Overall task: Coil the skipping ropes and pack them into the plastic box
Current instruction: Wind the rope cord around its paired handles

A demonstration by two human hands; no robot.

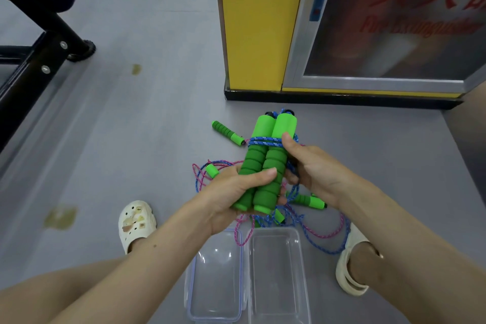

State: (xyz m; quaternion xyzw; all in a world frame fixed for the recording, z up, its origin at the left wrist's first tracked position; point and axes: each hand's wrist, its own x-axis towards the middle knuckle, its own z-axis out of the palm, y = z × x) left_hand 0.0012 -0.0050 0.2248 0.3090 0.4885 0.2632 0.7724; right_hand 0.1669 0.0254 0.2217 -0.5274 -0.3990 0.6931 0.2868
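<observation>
One rope (pixel 263 141) is nearly coiled around its paired green handles (pixel 265 163), gripped low by the left hand (pixel 236 192) and pinched higher by the right hand (pixel 313 171), while other ropes (pixel 292 218) lie tangled on the floor and the plastic box (pixel 278 284) holds nothing yet.

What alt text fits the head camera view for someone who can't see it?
A left hand and right hand hold two green foam handles bound together with blue rope. More ropes lie tangled on the grey floor beside an open plastic box and its lid.
</observation>
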